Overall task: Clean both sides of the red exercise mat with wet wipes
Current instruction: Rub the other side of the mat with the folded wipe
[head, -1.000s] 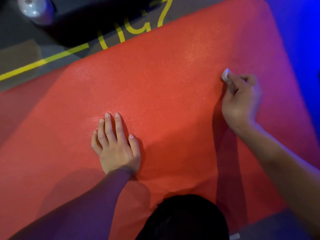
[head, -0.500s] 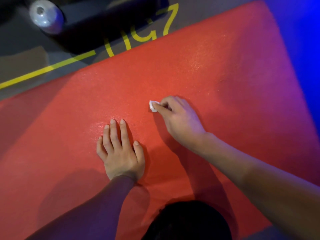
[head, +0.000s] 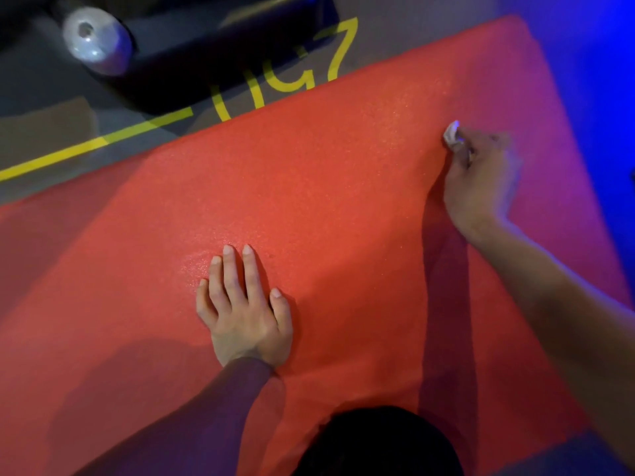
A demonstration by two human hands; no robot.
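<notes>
The red exercise mat (head: 309,187) lies flat on the floor and fills most of the view. My left hand (head: 242,310) rests flat on the mat near its middle, fingers straight and close together. My right hand (head: 481,180) is at the mat's right side, blurred by motion. Its fingertips pinch a small folded white wet wipe (head: 450,132) against the mat surface. A dark sleeve covers my left forearm; my right forearm is bare.
Beyond the mat's far edge is grey floor with a yellow line (head: 86,149) and yellow painted characters (head: 285,77). A black piece of equipment with a shiny metal end (head: 96,39) stands at the top left. My dark knee (head: 378,444) is at the bottom edge.
My right hand swept the wipe from the mat's right side to the middle beside my left hand, then back out to the right. My left hand has stayed pressed in place.
</notes>
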